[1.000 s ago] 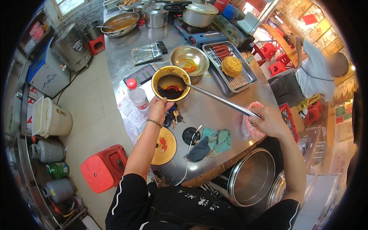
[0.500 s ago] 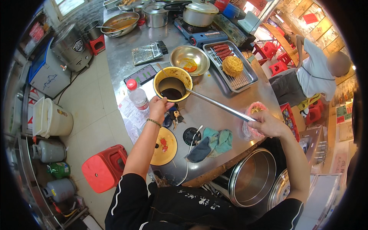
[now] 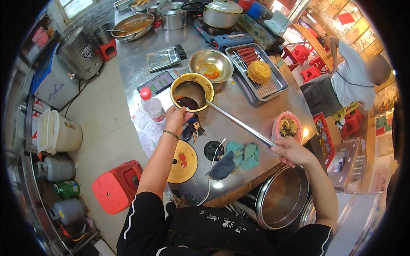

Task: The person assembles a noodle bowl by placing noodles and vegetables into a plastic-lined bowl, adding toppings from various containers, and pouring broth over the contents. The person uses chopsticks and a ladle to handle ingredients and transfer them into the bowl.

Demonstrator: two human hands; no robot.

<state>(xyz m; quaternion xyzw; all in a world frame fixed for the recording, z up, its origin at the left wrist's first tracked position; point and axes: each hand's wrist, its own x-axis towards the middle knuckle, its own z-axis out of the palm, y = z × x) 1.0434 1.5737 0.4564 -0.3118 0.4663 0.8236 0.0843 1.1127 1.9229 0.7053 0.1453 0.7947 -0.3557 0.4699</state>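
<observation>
My left hand (image 3: 176,117) grips the near rim of a yellow pot (image 3: 209,83) with a brown-stained inside, above the steel table. A long-handled metal ladle (image 3: 239,121) has its bowl in the pot, and dark brown liquid (image 3: 188,103) shows there. My right hand (image 3: 292,151) is closed round the far end of the ladle's handle. Behind the pot lies a metal bowl (image 3: 222,70) with orange-red sauce in it. A clear bottle with a red cap (image 3: 152,106) stands just left of my left hand. Beyond my right hand is a pink-rimmed container of chopped greens (image 3: 289,126).
A steel tray (image 3: 278,90) holds sausages and a golden noodle cake. Teal cloths (image 3: 245,157) and a yellow lid (image 3: 188,168) lie nearer me. A blue gas stove (image 3: 230,41) bears a pot. A large steel pot (image 3: 282,198) stands below the table's edge. One person (image 3: 354,83) is at right.
My right hand has moved slightly down and left with the ladle's handle end, baring the container of greens. The ladle's bowl has shifted a little in the pot. My left hand keeps its grip.
</observation>
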